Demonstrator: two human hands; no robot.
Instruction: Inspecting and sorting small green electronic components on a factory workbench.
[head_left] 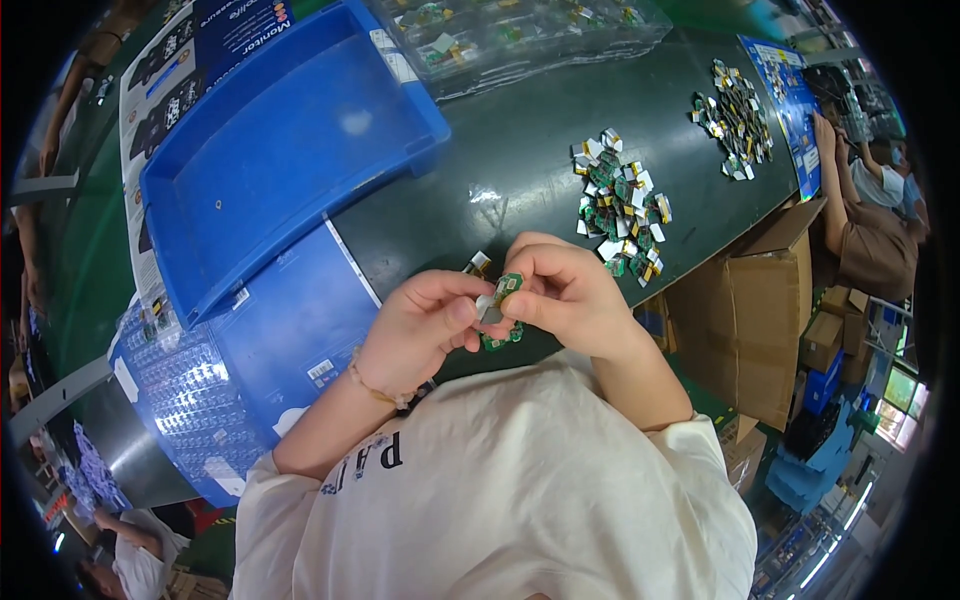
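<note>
Close in front of my chest, both hands meet over a small green circuit board [508, 287]. My right hand [568, 290] pinches that board between thumb and fingers. A flat silver piece [488, 308], which looks joined to the board, sits between the thumb and fingers of my left hand [425, 318]. Just below my fingertips, more green boards [502, 338] show in part. Another silver-and-yellow piece [479, 264] lies on the dark green tabletop beyond my left fingers. To the right is a heap of similar boards with silver pieces [622, 205].
An empty blue bin [290, 170] stands at left, by blue printed sheets [290, 315] and bubble wrap [180, 390]. Clear plastic trays of boards [520, 40] are at the back. A second board heap [738, 120] lies far right, near a cardboard box [740, 330] and another person's arm [830, 170].
</note>
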